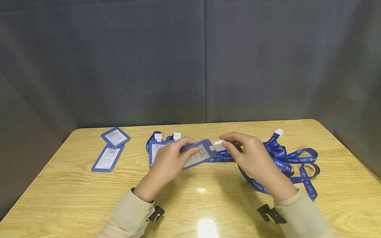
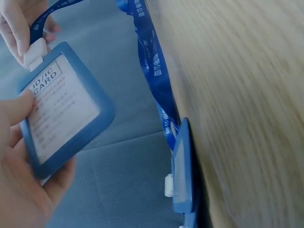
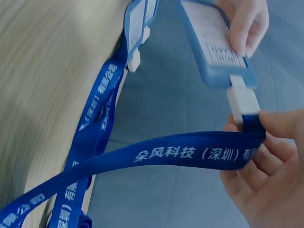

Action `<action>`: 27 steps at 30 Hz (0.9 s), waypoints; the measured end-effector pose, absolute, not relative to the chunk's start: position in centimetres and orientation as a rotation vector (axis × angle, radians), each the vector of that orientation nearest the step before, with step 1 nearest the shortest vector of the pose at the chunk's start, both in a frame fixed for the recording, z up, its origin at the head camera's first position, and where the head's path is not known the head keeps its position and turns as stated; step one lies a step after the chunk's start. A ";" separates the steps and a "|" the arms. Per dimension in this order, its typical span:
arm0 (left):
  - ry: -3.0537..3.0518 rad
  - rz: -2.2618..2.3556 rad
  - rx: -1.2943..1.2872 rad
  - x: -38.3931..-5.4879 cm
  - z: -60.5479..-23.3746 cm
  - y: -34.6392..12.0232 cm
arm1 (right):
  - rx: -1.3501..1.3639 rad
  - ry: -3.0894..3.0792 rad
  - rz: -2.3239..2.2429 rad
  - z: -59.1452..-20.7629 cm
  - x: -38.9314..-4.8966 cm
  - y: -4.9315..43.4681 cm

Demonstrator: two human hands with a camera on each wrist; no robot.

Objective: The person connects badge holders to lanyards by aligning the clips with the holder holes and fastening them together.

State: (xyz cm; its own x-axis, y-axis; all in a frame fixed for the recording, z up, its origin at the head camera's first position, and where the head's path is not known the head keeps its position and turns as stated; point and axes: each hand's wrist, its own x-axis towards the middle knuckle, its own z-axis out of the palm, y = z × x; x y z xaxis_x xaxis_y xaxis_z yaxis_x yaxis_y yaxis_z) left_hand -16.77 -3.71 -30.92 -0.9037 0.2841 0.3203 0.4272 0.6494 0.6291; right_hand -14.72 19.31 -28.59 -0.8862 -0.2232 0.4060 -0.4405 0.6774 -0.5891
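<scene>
My left hand (image 1: pixel 169 157) grips a blue-framed ID card holder (image 1: pixel 200 152), thumb across its front and fingers behind. In the left wrist view the printed face of this card holder (image 2: pixel 64 107) shows plainly. My right hand (image 1: pixel 253 155) pinches the white plastic clip (image 1: pixel 219 145) of a blue lanyard between thumb and fingers. The clip's narrow tab meets the holder's top edge, as the white clip (image 3: pixel 243 100) in the right wrist view shows. From that clip the printed lanyard strap (image 3: pixel 185 151) runs down to the table. Both hands are above the tabletop.
Two loose card holders (image 1: pixel 107 159) overlap at the table's left. Behind my left hand lie card holders (image 1: pixel 153 150) with white clips and blue straps attached. Loose blue lanyards (image 1: pixel 282 158) are heaped at the right, one ending in a white clip (image 1: pixel 278 132). A dark curtain (image 1: pixel 148 66) hangs behind.
</scene>
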 end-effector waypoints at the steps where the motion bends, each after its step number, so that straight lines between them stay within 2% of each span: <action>1: -2.672 -1.118 -0.570 -16.8 -31.0 -3.8 | 0.524 -2.588 0.999 -28.5 -14.7 19.5; 16: -2.383 -1.732 -0.407 -18.5 -31.9 -4.8 | 0.399 -2.536 0.960 -26.8 -14.6 21.9; 27: -2.254 -1.917 -0.274 -18.8 -32.1 -4.5 | 0.412 -2.519 0.984 -26.9 -14.6 21.8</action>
State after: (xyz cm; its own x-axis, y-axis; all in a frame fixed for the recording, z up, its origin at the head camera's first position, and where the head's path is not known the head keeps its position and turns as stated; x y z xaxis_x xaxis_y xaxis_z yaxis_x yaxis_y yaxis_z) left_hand -18.82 -4.53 -32.06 -0.9688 0.0296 0.2461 0.2477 0.1568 0.9561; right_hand -14.56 21.79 -26.91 -0.8750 -0.1243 0.4680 -0.4085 0.7083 -0.5757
